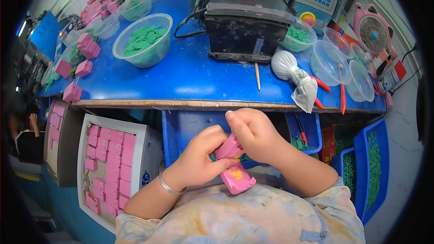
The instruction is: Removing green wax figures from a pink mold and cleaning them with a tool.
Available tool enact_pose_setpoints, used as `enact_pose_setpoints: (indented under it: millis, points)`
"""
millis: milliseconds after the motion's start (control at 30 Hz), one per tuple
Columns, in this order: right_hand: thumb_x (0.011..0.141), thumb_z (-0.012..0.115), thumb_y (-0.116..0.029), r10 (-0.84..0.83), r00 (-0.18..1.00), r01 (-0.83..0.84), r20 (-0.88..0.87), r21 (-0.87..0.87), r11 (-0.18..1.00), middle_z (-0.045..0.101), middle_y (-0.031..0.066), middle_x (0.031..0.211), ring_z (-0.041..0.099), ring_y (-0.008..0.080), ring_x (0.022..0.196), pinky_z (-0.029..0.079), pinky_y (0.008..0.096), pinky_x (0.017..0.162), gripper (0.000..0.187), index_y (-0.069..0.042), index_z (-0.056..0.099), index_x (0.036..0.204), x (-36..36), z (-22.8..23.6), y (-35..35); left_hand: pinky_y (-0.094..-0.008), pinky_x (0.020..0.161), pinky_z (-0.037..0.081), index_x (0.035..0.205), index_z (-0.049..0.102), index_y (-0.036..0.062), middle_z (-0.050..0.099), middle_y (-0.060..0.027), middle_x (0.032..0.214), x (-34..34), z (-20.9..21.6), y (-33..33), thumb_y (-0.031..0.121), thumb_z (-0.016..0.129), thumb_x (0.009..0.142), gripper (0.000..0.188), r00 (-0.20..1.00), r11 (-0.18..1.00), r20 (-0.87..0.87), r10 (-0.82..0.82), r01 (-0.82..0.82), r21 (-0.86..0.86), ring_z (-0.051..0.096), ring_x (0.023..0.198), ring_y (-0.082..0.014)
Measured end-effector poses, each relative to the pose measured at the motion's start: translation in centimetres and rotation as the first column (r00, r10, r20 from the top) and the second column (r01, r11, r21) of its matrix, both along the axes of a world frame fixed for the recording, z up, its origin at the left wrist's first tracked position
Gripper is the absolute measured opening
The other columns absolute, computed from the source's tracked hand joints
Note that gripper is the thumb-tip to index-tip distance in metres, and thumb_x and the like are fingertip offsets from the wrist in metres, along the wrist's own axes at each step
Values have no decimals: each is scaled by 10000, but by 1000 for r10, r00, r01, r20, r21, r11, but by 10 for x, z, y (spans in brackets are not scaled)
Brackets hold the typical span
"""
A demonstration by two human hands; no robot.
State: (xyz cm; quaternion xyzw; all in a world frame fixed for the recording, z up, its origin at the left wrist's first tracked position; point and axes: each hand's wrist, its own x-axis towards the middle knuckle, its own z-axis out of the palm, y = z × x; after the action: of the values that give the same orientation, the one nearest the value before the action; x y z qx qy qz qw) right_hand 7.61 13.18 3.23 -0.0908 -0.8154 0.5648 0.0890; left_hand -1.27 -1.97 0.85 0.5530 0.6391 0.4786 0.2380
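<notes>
Both my hands are in front of my body, below the table's edge, gripping one pink rubber mold [238, 183]. Its two halves are bent apart, and yellow patches show on the inner faces. My left hand [201, 158] is closed around the mold's left side, with the thumb pressed across it. Above it to the right, my right hand [257, 133] is closed at the mold's upper end with curled fingers. The right fingertips are partly hidden. Under my hands sits a blue bin [174, 129] with some green bits in it.
On the blue table [181, 83] stand a bowl of green pieces [143, 39], a black machine [246, 34], a tied white cloth bag [291, 79], red-handled tools [342, 99] and clear bowls [330, 63]. A white box [139, 153] of pink molds stands left; blue trays [374, 167] of green strands stand right.
</notes>
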Motion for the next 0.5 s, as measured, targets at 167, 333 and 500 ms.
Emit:
enact_pose_setpoints:
  millis: [167,333,500]
  points:
    - [857,628,-336,-44,999,42,4,-424,905,563,21,687,517,80,660,419,265,577,349,-10,577,742,4,-14,4,-263,677,459,922,581,21,574,-23,859,0,-10,3,57,742,729,254,836,996,542,82,-84,-22,548,786,-101]
    - [817,684,-270,-26,998,11,-61,-236,972,586,17,761,522,63,694,436,236,601,291,0,590,870,14,-22,8,-261,804,493,982,547,17,610,-42,945,3,-4,2,6,720,756,285,602,996,796,66,-90,-14,587,886,-101]
    - [855,651,-252,-1,998,-35,-60,-599,800,586,1,773,532,62,711,436,221,629,247,-14,588,883,14,-19,4,-229,699,457,937,545,28,589,-17,874,7,-8,0,47,733,753,264,670,993,741,53,-111,29,539,798,-68]
